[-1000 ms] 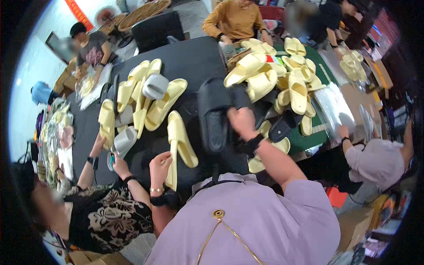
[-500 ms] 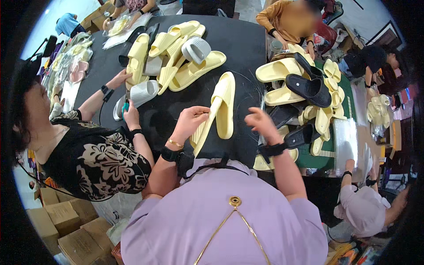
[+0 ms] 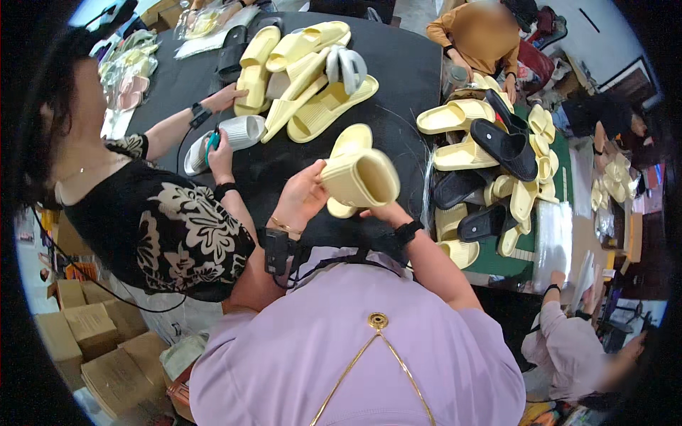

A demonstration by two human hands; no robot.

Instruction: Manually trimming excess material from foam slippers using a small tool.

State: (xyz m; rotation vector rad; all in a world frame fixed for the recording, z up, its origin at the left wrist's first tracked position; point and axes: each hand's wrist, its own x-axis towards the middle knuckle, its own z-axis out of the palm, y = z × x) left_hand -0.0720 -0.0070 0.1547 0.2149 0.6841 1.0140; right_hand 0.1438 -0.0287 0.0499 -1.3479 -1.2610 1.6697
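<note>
Yellow slipper (image 3: 361, 179), raised over the counter's (image 3: 405, 64) near side before another yellow slipper (image 3: 348, 137), is grasped at its left by the left hand's (image 3: 302, 195) fingers, seemingly for steadiness, while the right hand (image 3: 389, 215) meets its near end, grip hidden.

Blk. worktable (image 3: 405, 78) bore yel. slides (image 3: 330, 110) & gray slides (image 3: 241, 133), L.; blk. slides (image 3: 501, 149) w/ yel., R., partly on grn. mat (image 3: 508, 267).
</note>
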